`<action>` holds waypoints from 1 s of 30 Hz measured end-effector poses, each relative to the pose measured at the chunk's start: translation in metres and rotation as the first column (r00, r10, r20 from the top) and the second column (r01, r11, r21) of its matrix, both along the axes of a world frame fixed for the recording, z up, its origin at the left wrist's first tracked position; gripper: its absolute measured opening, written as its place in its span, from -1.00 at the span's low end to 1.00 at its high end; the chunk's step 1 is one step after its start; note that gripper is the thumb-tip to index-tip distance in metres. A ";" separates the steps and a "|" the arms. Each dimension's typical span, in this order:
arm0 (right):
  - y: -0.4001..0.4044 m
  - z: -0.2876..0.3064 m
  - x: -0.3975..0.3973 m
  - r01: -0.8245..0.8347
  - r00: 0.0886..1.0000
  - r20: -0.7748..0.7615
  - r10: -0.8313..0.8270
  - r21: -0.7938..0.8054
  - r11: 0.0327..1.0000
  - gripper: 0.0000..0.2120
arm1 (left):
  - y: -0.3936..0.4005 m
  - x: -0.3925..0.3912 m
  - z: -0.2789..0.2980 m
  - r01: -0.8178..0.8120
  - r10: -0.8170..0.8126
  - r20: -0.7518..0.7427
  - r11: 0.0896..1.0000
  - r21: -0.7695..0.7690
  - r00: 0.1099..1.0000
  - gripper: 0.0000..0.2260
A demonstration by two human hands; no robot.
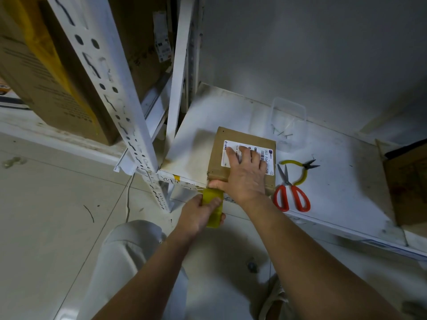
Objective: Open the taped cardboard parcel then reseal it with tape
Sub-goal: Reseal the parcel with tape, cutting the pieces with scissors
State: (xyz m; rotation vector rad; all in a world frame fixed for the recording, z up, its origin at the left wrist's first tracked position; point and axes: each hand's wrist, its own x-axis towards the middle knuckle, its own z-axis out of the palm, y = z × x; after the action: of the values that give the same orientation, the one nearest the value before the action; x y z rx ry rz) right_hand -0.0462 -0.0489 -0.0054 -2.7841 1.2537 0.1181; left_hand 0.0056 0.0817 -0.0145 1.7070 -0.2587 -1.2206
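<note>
A small brown cardboard parcel [231, 137] with a white shipping label [265, 152] lies at the front edge of a white shelf [335, 172]. My right hand [242, 174] presses flat on the parcel's top, fingers spread over the label, thumb at the near left corner. My left hand [198, 215] grips a roll of yellow tape [213, 209] just below the shelf edge. A strip of tape runs from the roll up to the parcel's near corner under my right thumb.
Red-handled scissors [292, 190] and yellow-handled pliers [300, 167] lie on the shelf right of the parcel. A clear plastic tub [288, 118] with screws stands behind. An open carton [406, 181] sits at far right. A white slotted rack post [111, 88] and big cartons [46, 72] stand left.
</note>
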 end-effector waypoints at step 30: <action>-0.022 -0.034 -0.118 0.695 0.709 0.005 -0.706 0.168 0.699 -0.43 | -0.019 -0.017 0.016 -0.323 0.323 -0.044 0.946 0.013 0.945 -0.59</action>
State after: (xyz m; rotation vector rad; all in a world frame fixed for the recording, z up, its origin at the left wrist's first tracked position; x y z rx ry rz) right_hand -0.1638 -0.0712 -0.0397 -1.9684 2.0794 0.0554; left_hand -0.0110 0.0623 0.0016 1.6465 0.0532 -1.0143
